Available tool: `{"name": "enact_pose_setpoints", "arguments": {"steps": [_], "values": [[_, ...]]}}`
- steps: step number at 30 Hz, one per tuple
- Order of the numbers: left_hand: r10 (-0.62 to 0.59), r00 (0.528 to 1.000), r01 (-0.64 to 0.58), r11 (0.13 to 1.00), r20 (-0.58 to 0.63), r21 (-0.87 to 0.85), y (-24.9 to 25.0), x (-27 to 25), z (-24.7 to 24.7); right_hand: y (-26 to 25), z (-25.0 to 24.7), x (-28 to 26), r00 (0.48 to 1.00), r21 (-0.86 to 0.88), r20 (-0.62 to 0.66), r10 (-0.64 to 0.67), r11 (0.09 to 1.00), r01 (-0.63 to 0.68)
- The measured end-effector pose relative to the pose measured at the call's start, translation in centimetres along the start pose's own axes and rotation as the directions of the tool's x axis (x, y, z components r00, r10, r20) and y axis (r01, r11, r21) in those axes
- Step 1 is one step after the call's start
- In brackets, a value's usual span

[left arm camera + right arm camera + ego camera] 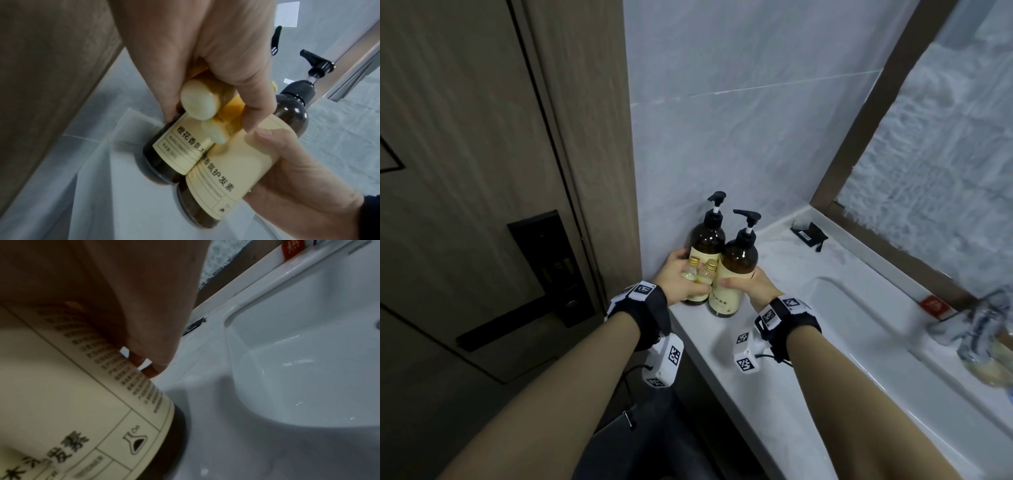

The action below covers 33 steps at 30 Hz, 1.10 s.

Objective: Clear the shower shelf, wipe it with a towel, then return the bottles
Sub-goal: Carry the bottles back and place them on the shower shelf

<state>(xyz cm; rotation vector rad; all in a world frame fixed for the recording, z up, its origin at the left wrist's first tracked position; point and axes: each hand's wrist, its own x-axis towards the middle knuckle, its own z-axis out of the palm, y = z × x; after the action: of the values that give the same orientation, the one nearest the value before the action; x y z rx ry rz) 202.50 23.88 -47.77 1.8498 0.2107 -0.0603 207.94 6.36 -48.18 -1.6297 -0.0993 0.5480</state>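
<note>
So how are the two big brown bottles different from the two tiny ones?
The big brown pump bottles are dark, with black pump tops and cream labels; the tiny bottles are clear with gold caps. The big ones stand on the counter; the tiny ones sit in the left hand. All hold toiletries, probably.

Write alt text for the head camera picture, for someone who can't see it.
Two hands gather bottles in a counter corner: the left hand grips two small gold-capped vials against one brown pump bottle, the right hand grips a second pump bottle. A white sink lies to the right.
</note>
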Motion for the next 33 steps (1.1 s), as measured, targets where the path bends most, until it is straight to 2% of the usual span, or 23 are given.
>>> {"name": "enact_pose_setpoints", "arguments": {"steps": [4,7,12,15,20,25,30,33], "values": [[-0.063,0.997,0.068,0.991,0.044,-0.118,0.6,-0.1,0.3,0.1,-0.2,-0.4,1.0,0.085,-0.01,0.025,0.996,-0.024],[-0.118,0.988,0.129,0.984,0.097,-0.119,2.2,-0.8,0.6,-0.5,-0.8,-1.5,0.998,0.15,-0.016,0.06,0.987,-0.056],[-0.08,0.972,0.122,0.976,0.223,-0.18,6.6,-2.0,1.6,-3.0,-3.0,-4.6,0.996,0.226,-0.037,0.082,0.972,-0.071],[-0.044,0.934,0.105,0.982,0.354,-0.154,8.9,-2.4,2.5,-4.0,-4.4,-7.1,0.995,0.258,-0.076,0.063,0.965,-0.042],[0.001,0.848,0.074,0.99,0.53,-0.122,10.7,-4.0,5.3,-3.8,-6.6,-12.3,0.976,0.238,-0.202,0.076,0.971,-0.027],[0.002,0.735,0.069,0.995,0.678,-0.078,12.1,-6.3,8.7,-2.3,-7.5,-18.8,0.908,0.286,-0.409,0.096,0.958,0.028],[0.023,0.58,0.011,0.999,0.814,-0.036,13.4,-10.2,13.0,-0.3,-7.6,-27.1,0.786,0.364,-0.609,0.106,0.918,0.159],[0.035,0.454,-0.057,0.998,0.89,-0.01,13.9,-13.8,16.4,1.1,-7.3,-33.1,0.689,0.367,-0.715,0.123,0.904,0.219]]}}
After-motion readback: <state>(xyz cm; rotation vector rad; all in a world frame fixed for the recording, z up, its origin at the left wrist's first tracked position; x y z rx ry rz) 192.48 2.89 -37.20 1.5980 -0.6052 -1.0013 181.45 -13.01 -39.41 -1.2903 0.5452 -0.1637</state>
